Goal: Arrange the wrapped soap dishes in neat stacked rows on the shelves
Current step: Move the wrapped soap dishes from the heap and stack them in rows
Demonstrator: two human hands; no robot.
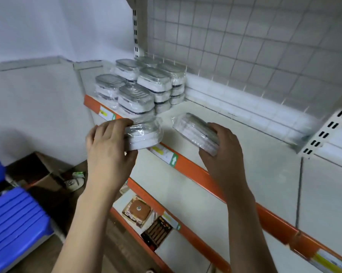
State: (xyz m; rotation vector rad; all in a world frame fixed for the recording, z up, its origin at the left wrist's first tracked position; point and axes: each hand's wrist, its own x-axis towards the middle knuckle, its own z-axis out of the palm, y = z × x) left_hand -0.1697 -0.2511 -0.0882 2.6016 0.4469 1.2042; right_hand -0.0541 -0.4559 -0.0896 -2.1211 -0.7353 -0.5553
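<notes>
Two bare hands reach toward a white metal shelf [215,134] edged with an orange price rail [195,174], and each one holds a soap dish sealed in clear plastic wrap. The left hand [109,146] grips a white oval soap dish with a grey slatted top [144,134] by its near end, thumb over the top and fingers curled under, keeping it level right at the shelf's front edge, just beside the nearest stack. The right hand [223,154] clasps a second wrapped white-and-grey soap dish [195,133] from its right end; this one is tilted, its far end raised above the bare shelf surface, and whether it touches the shelf cannot be told.

Several stacks of the same wrapped soap dishes [144,85] stand at the left end of the shelf, set in rows that run back toward the wire grid back panel [245,46]. The stacks are two to four dishes high, and they stand close against one another.

Below, a lower white shelf [176,194] with its own orange rail carries a square packet with a brown round item [137,210] and a dark boxed set [156,231] near its front edge. At the lower left sits a blue ribbed plastic crate [14,223], with an open brown cardboard box [38,174] behind it on the floor.
</notes>
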